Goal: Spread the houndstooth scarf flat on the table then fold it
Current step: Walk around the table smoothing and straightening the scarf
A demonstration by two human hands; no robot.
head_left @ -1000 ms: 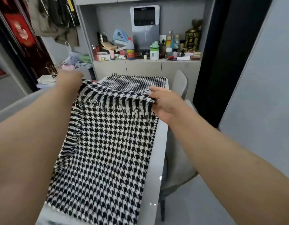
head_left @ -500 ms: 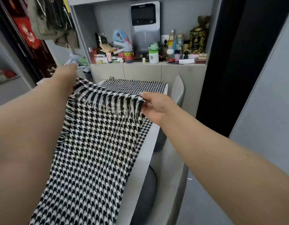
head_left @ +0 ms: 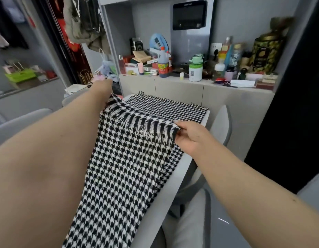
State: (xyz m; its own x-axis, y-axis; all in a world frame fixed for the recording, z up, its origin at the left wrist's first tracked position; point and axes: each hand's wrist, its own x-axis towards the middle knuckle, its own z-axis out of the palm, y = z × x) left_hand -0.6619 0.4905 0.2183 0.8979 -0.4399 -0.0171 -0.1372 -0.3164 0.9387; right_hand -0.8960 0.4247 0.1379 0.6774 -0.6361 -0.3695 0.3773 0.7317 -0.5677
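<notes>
Houndstooth scarf point(head_left: 130, 169) long axis runs straight away along the table point(head_left: 173, 178); 2 hands pinch its lifted fringed end, left hand point(head_left: 103, 86) farther, right hand point(head_left: 189, 136) nearer, far end flat beyond them.

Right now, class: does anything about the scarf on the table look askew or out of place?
Yes. The houndstooth scarf lies slanted, not square with the table. Nothing looks torn or spilled.
</notes>
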